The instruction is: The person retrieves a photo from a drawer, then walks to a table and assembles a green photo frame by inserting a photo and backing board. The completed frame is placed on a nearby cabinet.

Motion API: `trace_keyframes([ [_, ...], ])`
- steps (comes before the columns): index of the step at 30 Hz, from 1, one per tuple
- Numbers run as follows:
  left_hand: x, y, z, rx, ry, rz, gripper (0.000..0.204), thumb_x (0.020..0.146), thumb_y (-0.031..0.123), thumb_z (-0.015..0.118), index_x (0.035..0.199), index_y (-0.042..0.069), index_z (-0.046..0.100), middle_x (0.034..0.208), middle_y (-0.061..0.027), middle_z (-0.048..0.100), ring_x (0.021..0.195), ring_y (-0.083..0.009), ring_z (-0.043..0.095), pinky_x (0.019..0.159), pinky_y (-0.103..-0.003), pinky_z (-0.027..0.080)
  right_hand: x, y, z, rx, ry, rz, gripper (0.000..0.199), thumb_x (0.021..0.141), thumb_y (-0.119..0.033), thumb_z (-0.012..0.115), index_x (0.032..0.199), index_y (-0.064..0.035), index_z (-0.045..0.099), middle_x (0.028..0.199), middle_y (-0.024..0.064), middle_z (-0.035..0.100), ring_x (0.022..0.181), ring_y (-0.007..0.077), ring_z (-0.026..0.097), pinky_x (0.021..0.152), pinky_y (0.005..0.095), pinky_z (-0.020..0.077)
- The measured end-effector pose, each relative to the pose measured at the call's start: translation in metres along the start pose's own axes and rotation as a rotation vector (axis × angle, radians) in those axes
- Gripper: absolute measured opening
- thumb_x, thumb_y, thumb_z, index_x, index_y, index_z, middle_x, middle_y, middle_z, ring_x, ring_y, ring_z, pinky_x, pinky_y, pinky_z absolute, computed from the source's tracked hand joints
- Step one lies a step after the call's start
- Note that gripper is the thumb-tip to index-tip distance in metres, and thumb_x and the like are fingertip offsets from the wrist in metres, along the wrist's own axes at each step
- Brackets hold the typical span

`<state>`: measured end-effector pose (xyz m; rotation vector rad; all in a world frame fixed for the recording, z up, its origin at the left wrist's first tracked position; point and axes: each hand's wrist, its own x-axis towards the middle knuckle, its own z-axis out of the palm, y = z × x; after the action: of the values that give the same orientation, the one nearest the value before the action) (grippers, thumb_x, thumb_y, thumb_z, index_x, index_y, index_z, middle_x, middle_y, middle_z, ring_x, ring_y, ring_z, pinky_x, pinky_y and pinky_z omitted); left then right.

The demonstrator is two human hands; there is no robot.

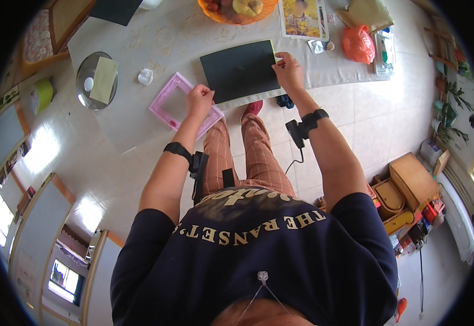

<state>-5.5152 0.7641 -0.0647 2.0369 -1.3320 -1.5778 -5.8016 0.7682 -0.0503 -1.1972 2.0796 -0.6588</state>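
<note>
A flat black rectangular panel [239,70] is at the table's near edge, with a thin yellow-green strip showing along its top right and right edges. My right hand [288,72] pinches the panel's right edge between thumb and fingers. At the lower left corner my left hand [199,101] is closed, its fingertips on the panel. Beneath that hand and forearm lies a pink picture frame [166,98] with an open middle, tilted and reaching past the table edge. My hand and wrist hide part of the frame's right side.
An orange basket [237,19] of fruit, a yellow photo print [304,19] and a red plastic bag [358,44] stand along the far side. To the left are a crumpled white piece [146,76] and a round metal tray [89,64] holding paper. A cable [301,157] hangs from my right wrist strap.
</note>
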Motion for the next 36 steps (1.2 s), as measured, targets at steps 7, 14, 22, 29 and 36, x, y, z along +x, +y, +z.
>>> trace_keyframes([
  [7,-0.005,0.005,-0.001,0.051,0.027,0.011,0.014,0.078,0.011,0.07,0.074,0.002,0.059,0.062,-0.0069,0.063,0.053,-0.0124,0.06,0.051,-0.029,0.047,-0.001,-0.002,-0.001,-0.057,-0.009,0.002,0.032,0.075,-0.012,0.072,0.106,-0.0094,0.063,0.08,0.0076,0.065,0.072,0.0217,0.063,0.069,0.033,0.0502],
  [14,-0.011,0.007,-0.006,-0.34,-0.091,-0.01,0.012,0.081,0.009,0.068,0.083,0.006,0.057,0.067,-0.001,0.058,0.056,-0.0085,0.053,0.05,-0.025,0.044,-0.004,-0.007,-0.005,-0.053,-0.032,0.02,0.036,0.075,-0.012,0.072,0.109,-0.0095,0.063,0.082,0.008,0.064,0.072,0.0213,0.062,0.069,0.0327,0.0504],
  [22,-0.015,0.008,-0.016,-0.633,-0.175,-0.116,0.013,0.085,0.007,0.065,0.094,0.01,0.056,0.078,0.0017,0.058,0.063,-0.0067,0.053,0.056,-0.021,0.044,-0.008,-0.008,-0.013,0.114,-0.007,0.072,0.035,0.075,-0.011,0.071,0.109,-0.0074,0.062,0.083,0.0078,0.064,0.07,0.0196,0.061,0.068,0.0308,0.0505],
  [29,-0.02,0.01,-0.038,-0.606,-0.218,-0.037,0.013,0.087,0.006,0.063,0.096,0.011,0.056,0.081,0.0029,0.061,0.069,-0.0042,0.054,0.059,-0.02,0.044,-0.024,0.013,-0.021,0.215,0.015,0.129,0.033,0.078,-0.009,0.069,0.11,-0.0059,0.061,0.081,0.0063,0.063,0.07,0.0165,0.059,0.068,0.029,0.05],
  [36,-0.024,0.026,-0.028,-0.5,-0.214,-0.007,0.013,0.085,0.004,0.064,0.095,0.007,0.056,0.077,0.0006,0.06,0.065,-0.0044,0.054,0.056,-0.021,0.045,-0.031,0.02,-0.016,0.174,-0.02,0.154,0.036,0.079,-0.009,0.07,0.114,-0.0073,0.06,0.082,0.0027,0.062,0.071,0.0114,0.059,0.068,0.0252,0.0496],
])
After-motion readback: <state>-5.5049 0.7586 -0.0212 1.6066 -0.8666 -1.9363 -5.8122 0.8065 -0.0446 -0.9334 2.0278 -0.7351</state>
